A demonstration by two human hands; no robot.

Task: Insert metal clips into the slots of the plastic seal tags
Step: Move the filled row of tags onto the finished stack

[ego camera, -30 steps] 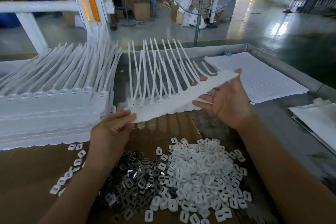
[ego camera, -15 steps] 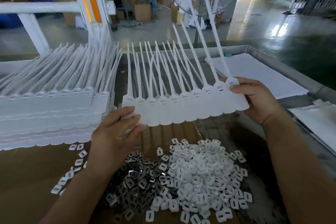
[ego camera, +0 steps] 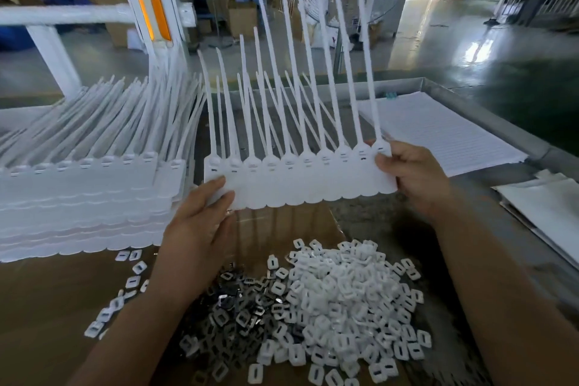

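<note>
I hold a joined strip of white plastic seal tags (ego camera: 300, 180) upright in front of me, its long tails pointing up. My left hand (ego camera: 200, 222) pinches the strip's lower left corner with fairly straight fingers. My right hand (ego camera: 410, 178) grips its right end, thumb across the last tag's head. Below, on the brown board, lies a heap of dark metal clips (ego camera: 235, 313) beside a larger heap of white plastic caps (ego camera: 344, 301).
A tall stack of more tag strips (ego camera: 81, 194) fills the left. Another strip (ego camera: 282, 122) lies flat behind the held one. Lined paper sheets (ego camera: 438, 131) and a paper pile (ego camera: 548, 207) sit at the right inside the metal tray rim (ego camera: 488, 116).
The strip has turned from edge-on and tilted to upright and facing me, and it has risen. My right hand shifted from under the strip to gripping its right end.
</note>
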